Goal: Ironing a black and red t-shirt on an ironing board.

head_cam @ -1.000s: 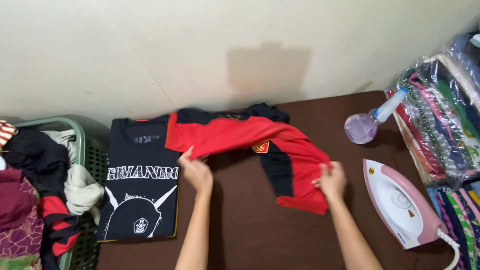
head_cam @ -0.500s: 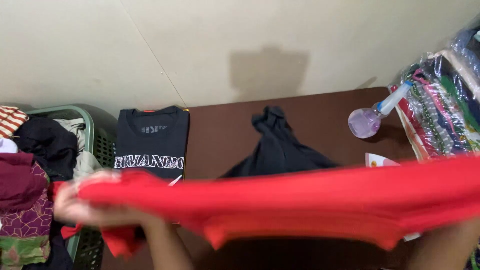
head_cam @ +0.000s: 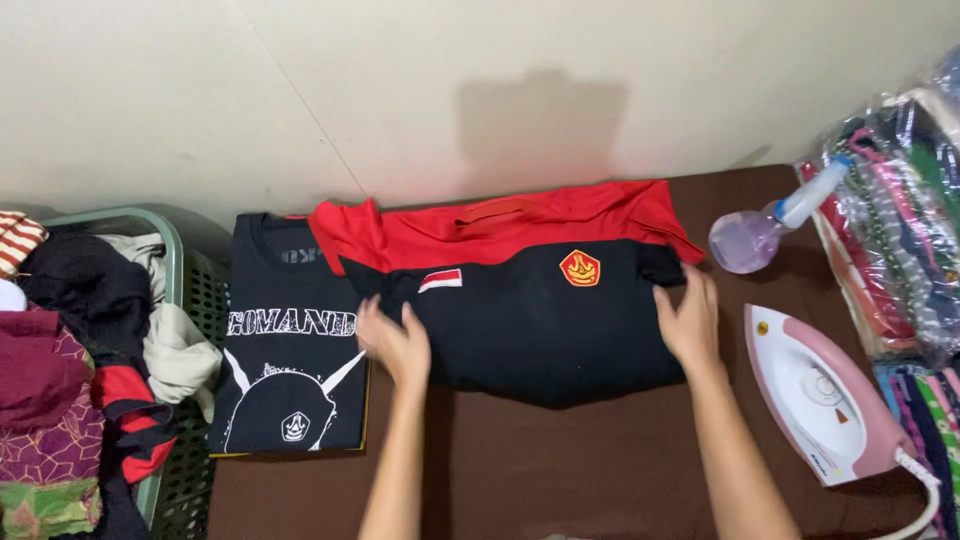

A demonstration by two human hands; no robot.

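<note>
Two bare hands lie flat on a red-and-black sports jersey [head_cam: 520, 290] spread across a dark brown bench [head_cam: 560, 470]. The left hand [head_cam: 395, 340] rests palm down on the jersey's left edge with fingers spread and loosely extended, gripping nothing; the right hand [head_cam: 688, 320] presses likewise on the jersey's right edge, fingers straight and together, nothing held in it. The jersey lies with its red shoulder band toward the wall and its black body toward the person; a small yellow-and-red badge and a small red-and-white patch show on the chest.

Just beside the jersey, and partly under its left sleeve, lies a folded black T-shirt with a white printed figure [head_cam: 290, 350]. At the left end of the bench stands a pale green plastic laundry basket [head_cam: 172, 270] heaped with mixed clothes. Near the right hand stands a clear lilac spray bottle with a white-and-blue nozzle [head_cam: 750, 235], and a pink-and-white electric iron [head_cam: 820, 395] lies on the bench close to the right forearm. At the far right is a stack of colourful folded clothes in clear plastic wrap [head_cam: 890, 250].
</note>
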